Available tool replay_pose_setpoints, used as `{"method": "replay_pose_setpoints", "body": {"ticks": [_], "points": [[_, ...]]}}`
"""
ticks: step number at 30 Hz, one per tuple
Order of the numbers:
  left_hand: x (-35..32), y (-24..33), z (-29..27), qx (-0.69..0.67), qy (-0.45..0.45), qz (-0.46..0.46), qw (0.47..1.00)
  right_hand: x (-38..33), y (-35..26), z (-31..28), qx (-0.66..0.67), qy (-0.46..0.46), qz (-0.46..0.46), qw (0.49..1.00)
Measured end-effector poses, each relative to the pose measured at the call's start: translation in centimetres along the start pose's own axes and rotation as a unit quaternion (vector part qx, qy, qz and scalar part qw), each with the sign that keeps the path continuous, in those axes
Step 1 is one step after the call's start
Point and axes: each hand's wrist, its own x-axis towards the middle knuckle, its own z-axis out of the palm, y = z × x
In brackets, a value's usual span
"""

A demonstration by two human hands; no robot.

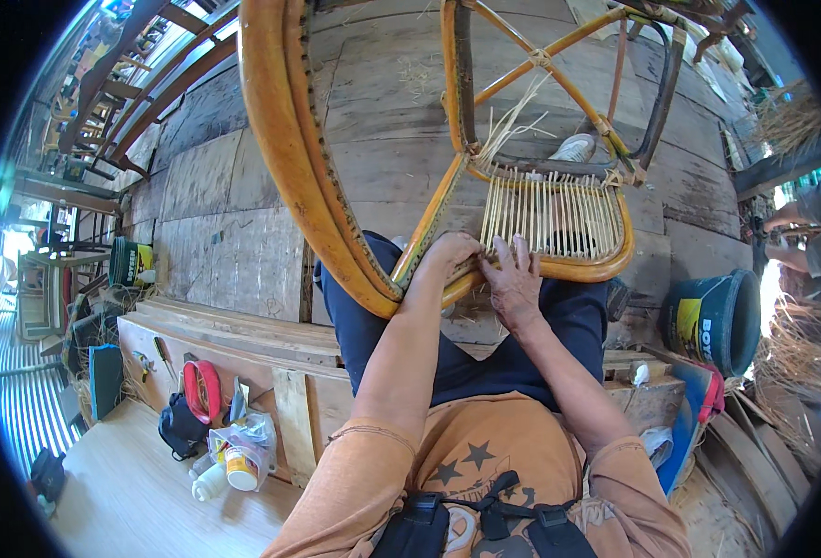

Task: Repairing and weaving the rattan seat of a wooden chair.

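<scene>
A rattan chair frame (281, 139) leans across my lap, its thick orange-brown poles bent into a curve. Pale cane strands (545, 219) run side by side over the panel at its lower right. My left hand (454, 253) rests at the panel's left corner with fingers curled together; whatever they grip is too small to make out. Just right of it, my right hand (515, 284) lies on the near rail, its fingers stretched out and apart over the strand ends. Loose strand tails (517, 126) stick up from the panel's far left corner.
A dark bucket (717, 321) stands at my right, another bucket (132, 263) farther left. Beside my wooden bench (290, 409) are a black-and-red bag (187, 414) and a plastic bag with containers (243, 456). More furniture frames (150, 84) stand far left. Another person's arm (792, 232) shows at right.
</scene>
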Motion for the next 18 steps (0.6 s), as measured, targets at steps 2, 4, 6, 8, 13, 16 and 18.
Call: {"method": "replay_pose_setpoints", "body": {"ticks": [2, 4, 6, 8, 13, 16, 18], "points": [[0.7, -0.8, -0.7, 0.071, -0.045, 0.084, 0.993, -0.1, -0.2, 0.2, 0.007, -0.003, 0.015, 1.000], [1.2, -0.5, -1.0, 0.371, -0.078, 0.186, 0.906, -0.1, -0.5, 0.1, 0.010, -0.012, 0.032, 0.999], [0.8, 0.3, -1.3, 0.487, -0.098, 0.221, 0.839, 0.0, -0.8, 0.0, 0.017, -0.015, 0.044, 0.999], [-0.9, 2.9, -1.1, 0.572, -0.099, 0.219, 0.784, 0.0, -0.4, 0.0, 0.033, -0.014, 0.043, 0.998], [-2.4, 3.9, 0.0, 0.114, -0.066, 0.080, 0.988, 0.0, 0.1, 0.2, 0.041, -0.004, 0.073, 0.996], [-4.0, 6.2, 0.5, -0.195, 0.010, -0.123, 0.973, 0.1, -0.3, 0.4, 0.036, -0.011, 0.051, 0.998], [-3.2, 4.9, 0.2, -0.234, 0.000, -0.122, 0.964, 0.2, -0.7, 0.4, 0.040, -0.011, 0.062, 0.997]]}}
